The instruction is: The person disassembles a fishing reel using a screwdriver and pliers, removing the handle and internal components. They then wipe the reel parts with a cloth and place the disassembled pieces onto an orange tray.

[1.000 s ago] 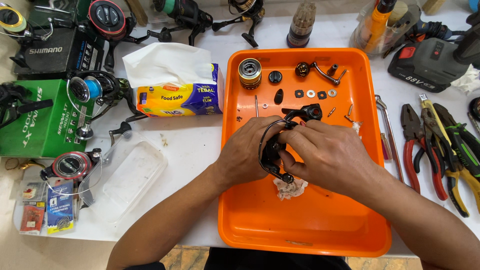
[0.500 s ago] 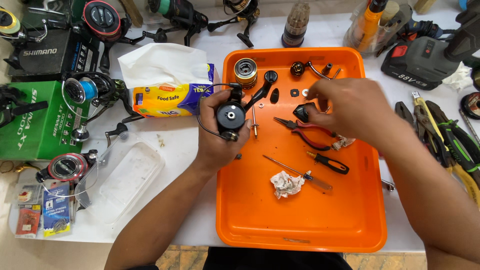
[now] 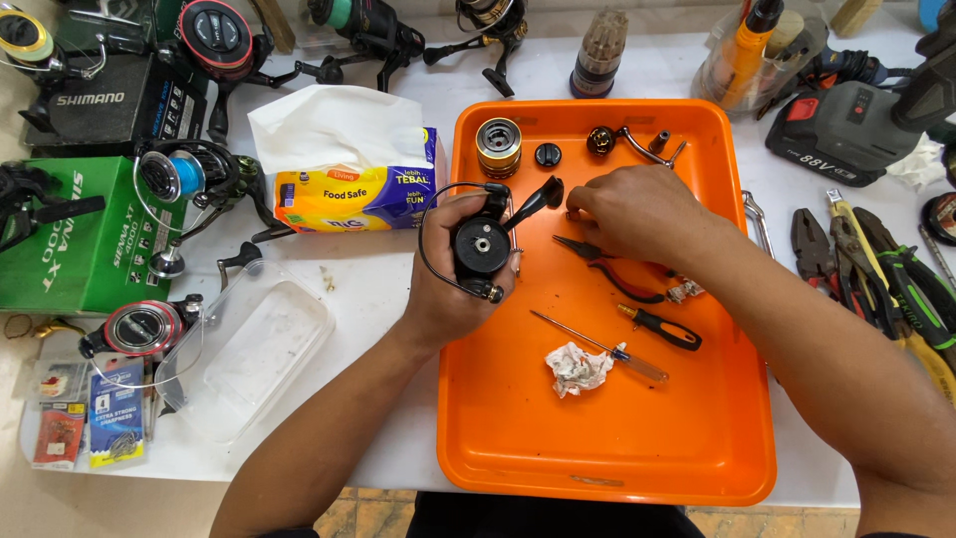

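My left hand (image 3: 448, 289) grips a black fishing reel body (image 3: 483, 244) with its wire bail, held over the left edge of the orange tray (image 3: 597, 448). My right hand (image 3: 627, 211) rests palm down in the upper middle of the tray, fingertips pinched at a small part near the reel; what they pinch is hidden. Under the right hand lie red-handled needle-nose pliers (image 3: 607, 269). A small screwdriver (image 3: 657, 327) with a black and orange handle, a thin clear-handled screwdriver (image 3: 597, 346) and a crumpled tissue (image 3: 578, 367) lie lower in the tray.
A gold spool (image 3: 498, 144), black knob (image 3: 548, 154) and a handle part (image 3: 637, 144) sit along the tray's top. A tissue pack (image 3: 349, 184), green box (image 3: 75, 239), several reels (image 3: 214, 35) and a clear lid (image 3: 249, 344) lie left. Pliers (image 3: 812, 249) and a battery pack (image 3: 846, 120) lie right.
Both hands came apart from the reel at the tray's middle. The left hand carried the reel up and left; the right hand moved to the small parts, uncovering the pliers, screwdrivers and tissue.
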